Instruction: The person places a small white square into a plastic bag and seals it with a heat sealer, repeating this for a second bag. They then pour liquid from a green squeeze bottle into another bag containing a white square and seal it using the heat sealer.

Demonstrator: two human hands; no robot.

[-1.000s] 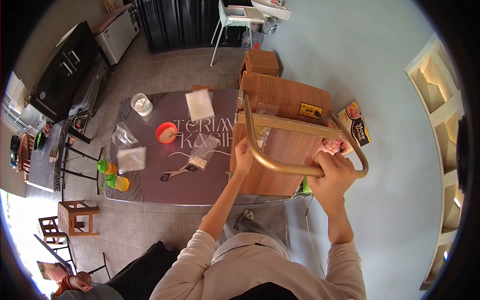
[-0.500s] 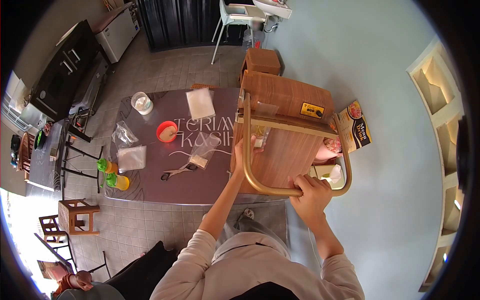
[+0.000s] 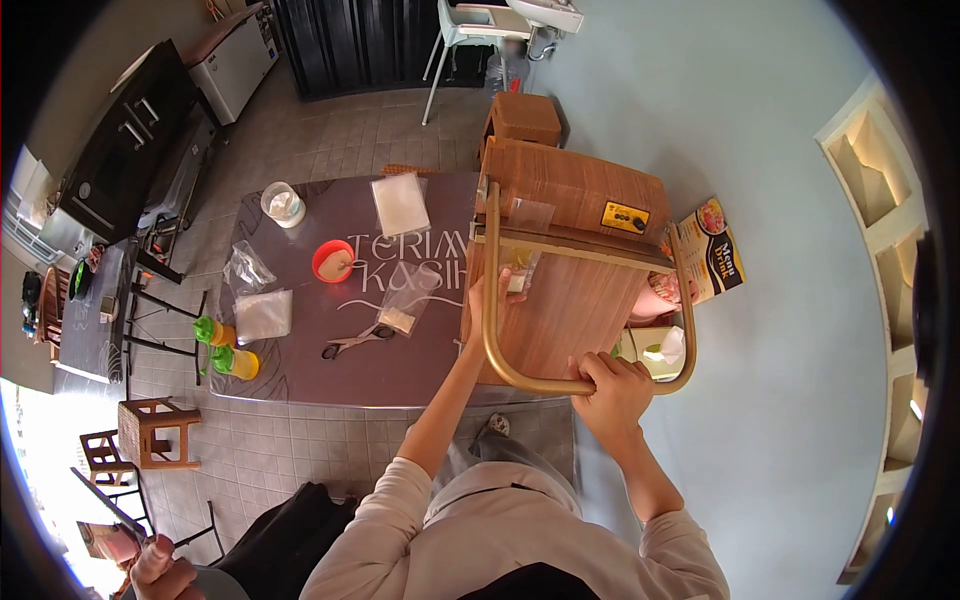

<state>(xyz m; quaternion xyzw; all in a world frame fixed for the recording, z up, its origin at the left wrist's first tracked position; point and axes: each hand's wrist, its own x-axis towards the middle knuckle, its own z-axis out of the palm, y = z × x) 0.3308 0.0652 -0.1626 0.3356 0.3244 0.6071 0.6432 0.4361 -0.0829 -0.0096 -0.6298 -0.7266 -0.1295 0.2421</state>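
A wood-patterned sealing machine (image 3: 575, 185) with a yellow control panel (image 3: 625, 217) stands at the right of the table. My right hand (image 3: 612, 388) is wrapped round the front bar of its gold U-shaped handle (image 3: 530, 381). At the machine's left side, my left hand (image 3: 492, 300) pinches a small clear plastic bag (image 3: 522, 272) with pale contents, its upper part at the machine's edge. Another clear bag with pale contents (image 3: 398, 318) lies on the table, beside black-handled scissors (image 3: 357, 342).
On the dark table (image 3: 310, 370) are a red bowl (image 3: 333, 261) with pale powder, a clear tub (image 3: 283, 205), stacks of plastic bags (image 3: 264, 315) and two green-capped bottles (image 3: 236, 363). A tissue box (image 3: 655, 350) sits beyond the handle. Another person's hand (image 3: 160, 570) shows at lower left.
The handle and my right hand have shifted slightly left. My left hand stays at the machine's edge with the bag. At lower left, the other person's hand has changed position.
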